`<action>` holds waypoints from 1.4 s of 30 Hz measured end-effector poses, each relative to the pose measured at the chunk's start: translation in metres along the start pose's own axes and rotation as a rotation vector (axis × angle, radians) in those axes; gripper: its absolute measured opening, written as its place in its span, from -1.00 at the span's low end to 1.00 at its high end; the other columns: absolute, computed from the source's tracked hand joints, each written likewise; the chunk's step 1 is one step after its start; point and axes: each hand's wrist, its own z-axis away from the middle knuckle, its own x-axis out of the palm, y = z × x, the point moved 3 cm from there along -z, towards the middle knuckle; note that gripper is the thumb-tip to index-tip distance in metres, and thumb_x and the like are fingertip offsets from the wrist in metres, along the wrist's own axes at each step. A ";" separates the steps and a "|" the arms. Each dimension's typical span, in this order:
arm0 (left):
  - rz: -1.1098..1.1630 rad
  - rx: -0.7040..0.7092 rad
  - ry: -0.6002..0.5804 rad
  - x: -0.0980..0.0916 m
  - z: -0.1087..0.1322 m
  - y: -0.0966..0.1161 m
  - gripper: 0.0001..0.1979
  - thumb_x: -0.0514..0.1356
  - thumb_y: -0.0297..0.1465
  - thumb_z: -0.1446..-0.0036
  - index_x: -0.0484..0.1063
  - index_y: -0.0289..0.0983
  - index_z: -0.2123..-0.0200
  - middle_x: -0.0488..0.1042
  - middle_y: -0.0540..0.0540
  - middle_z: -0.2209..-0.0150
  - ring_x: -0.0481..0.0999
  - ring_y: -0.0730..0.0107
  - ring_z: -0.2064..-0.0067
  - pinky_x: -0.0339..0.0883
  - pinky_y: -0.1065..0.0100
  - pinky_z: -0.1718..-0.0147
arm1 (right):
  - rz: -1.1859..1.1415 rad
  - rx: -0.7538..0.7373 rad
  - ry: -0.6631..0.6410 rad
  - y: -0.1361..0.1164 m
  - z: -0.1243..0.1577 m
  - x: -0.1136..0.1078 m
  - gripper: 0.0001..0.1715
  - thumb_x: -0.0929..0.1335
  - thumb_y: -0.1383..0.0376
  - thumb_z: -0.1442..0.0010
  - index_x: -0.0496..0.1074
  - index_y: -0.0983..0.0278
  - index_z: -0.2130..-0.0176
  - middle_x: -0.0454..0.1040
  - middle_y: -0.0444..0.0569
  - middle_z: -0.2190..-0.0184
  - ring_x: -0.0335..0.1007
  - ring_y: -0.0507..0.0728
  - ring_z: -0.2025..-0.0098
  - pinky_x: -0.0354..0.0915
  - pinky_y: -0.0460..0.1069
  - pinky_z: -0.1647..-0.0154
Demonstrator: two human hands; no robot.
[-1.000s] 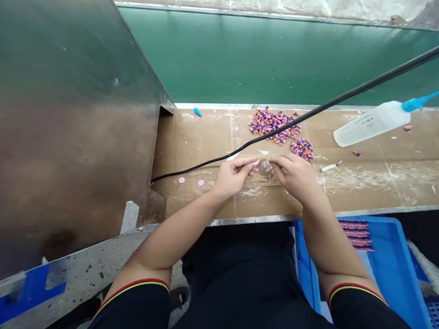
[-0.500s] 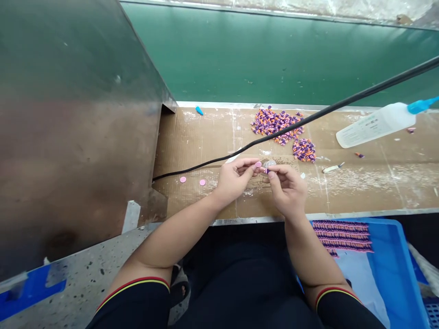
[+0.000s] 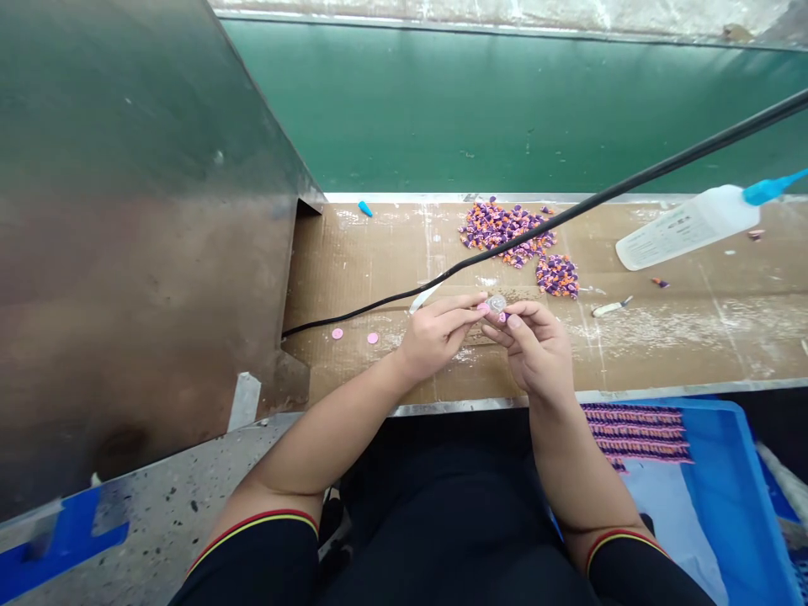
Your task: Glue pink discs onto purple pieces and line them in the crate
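Observation:
My left hand (image 3: pixel 438 335) is closed, its fingertips on a small pink disc (image 3: pixel 483 309). Close by on the right, my right hand (image 3: pixel 539 347) pinches a small purple-and-pink piece (image 3: pixel 503 317) between thumb and finger. A clear round dish (image 3: pixel 497 302) lies just beyond the fingertips of both hands; what is in it is too small to make out. Two more pink discs (image 3: pixel 372 338) rest on the cardboard to the left of my left hand. Beyond my hands are a large pile of purple, orange and pink pieces (image 3: pixel 498 227) and a smaller pile (image 3: pixel 557 278).
A black cable (image 3: pixel 391 299) crosses above the cardboard (image 3: pixel 379 252). To the right lie a white bottle (image 3: pixel 691 229) with a blue nozzle and a small pale tool (image 3: pixel 609 310). A blue tray (image 3: pixel 725 471) holds rows of pieces. A metal cabinet (image 3: pixel 157 252) stands left.
My left fingers have shifted onto the disc's upper side. My right hand has moved slightly right with the purple-and-pink piece, and the clear dish shows more.

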 end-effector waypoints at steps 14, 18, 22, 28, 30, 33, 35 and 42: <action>0.795 -0.939 0.204 0.012 0.002 -0.010 -0.51 0.61 0.02 0.10 0.71 -0.24 0.28 0.71 -0.13 0.31 0.70 0.34 0.26 0.66 0.26 0.09 | 0.416 -0.368 0.146 0.000 0.007 0.020 -0.85 0.49 0.18 -0.37 0.65 0.14 0.08 0.70 -0.04 0.19 0.67 0.14 0.17 0.64 0.08 0.11; 0.904 -0.981 0.209 0.013 0.003 -0.013 -0.57 0.66 -0.07 0.17 0.72 -0.21 0.33 0.72 -0.10 0.28 0.69 0.40 0.24 0.64 0.33 0.09 | 0.569 -0.568 0.164 -0.003 0.007 0.030 -0.86 0.46 0.27 -0.40 0.68 0.09 0.08 0.72 -0.05 0.18 0.67 0.17 0.15 0.63 0.13 0.09; 0.932 -0.965 0.183 0.013 0.004 -0.015 -0.62 0.65 -0.09 0.14 0.74 -0.17 0.33 0.73 -0.10 0.25 0.69 0.38 0.21 0.64 0.30 0.08 | 0.663 -0.610 0.194 -0.006 0.004 0.031 -0.86 0.45 0.24 -0.41 0.69 0.09 0.11 0.73 -0.04 0.21 0.69 0.20 0.17 0.66 0.17 0.09; 0.861 -0.924 0.170 0.013 0.005 -0.013 -0.60 0.64 -0.05 0.12 0.74 -0.17 0.31 0.74 -0.14 0.21 0.71 0.32 0.18 0.65 0.23 0.03 | 0.700 -0.659 0.198 -0.007 0.004 0.031 -0.86 0.45 0.26 -0.41 0.69 0.09 0.11 0.73 -0.04 0.22 0.69 0.18 0.19 0.67 0.15 0.12; 0.805 -0.889 0.170 0.012 0.005 -0.011 -0.61 0.62 -0.05 0.08 0.75 -0.17 0.29 0.75 -0.16 0.20 0.73 0.28 0.15 0.65 0.19 -0.02 | 0.685 -0.703 0.205 -0.008 0.005 0.032 -0.84 0.47 0.32 -0.40 0.69 0.09 0.09 0.73 -0.05 0.22 0.69 0.17 0.20 0.66 0.11 0.14; 0.665 -0.795 0.178 0.008 0.003 -0.005 -0.65 0.59 -0.06 -0.01 0.75 -0.17 0.28 0.75 -0.17 0.19 0.74 0.22 0.11 0.64 0.14 -0.07 | 0.689 -0.779 0.226 -0.007 0.008 0.033 -0.78 0.48 0.37 -0.38 0.69 0.06 0.06 0.73 -0.07 0.21 0.69 0.16 0.20 0.66 0.09 0.14; 0.569 -0.724 0.191 0.006 0.002 0.000 -0.69 0.56 -0.06 -0.06 0.76 -0.16 0.28 0.75 -0.16 0.19 0.75 0.21 0.10 0.65 0.15 -0.05 | 0.714 -0.799 0.240 -0.006 0.009 0.033 -0.79 0.48 0.34 -0.39 0.69 0.05 0.05 0.73 -0.07 0.20 0.70 0.17 0.19 0.67 0.11 0.11; 0.451 -0.618 0.151 0.003 0.002 0.009 -0.73 0.49 -0.06 -0.18 0.76 -0.12 0.22 0.75 -0.16 0.14 0.75 0.17 0.06 0.66 0.12 -0.06 | 0.779 -0.720 0.227 -0.002 0.011 0.029 -0.86 0.46 0.24 -0.42 0.69 0.05 0.08 0.73 -0.04 0.19 0.71 0.21 0.17 0.69 0.16 0.03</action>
